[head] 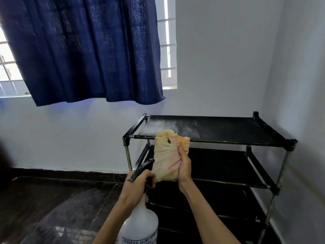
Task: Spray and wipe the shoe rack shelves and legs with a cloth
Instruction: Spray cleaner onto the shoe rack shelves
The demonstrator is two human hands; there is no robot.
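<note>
Currently my right hand (183,163) bunches the soft, light cloth (168,155) at the top shelf (219,129) front edge; my left hand (139,182) grips the smooth, weighty-looking spray bottle (140,224) by its trigger neck.

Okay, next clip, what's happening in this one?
A person is cleaning a black shoe rack that stands in a room corner. The left hand grips the trigger head of a white spray bottle, its nozzle aimed toward the rack. The right hand holds a bunched yellowish cloth up against the front edge of the top shelf, which shows pale specks, either spray or dust. The lower shelves look untouched, though they are too dark to judge.
</note>
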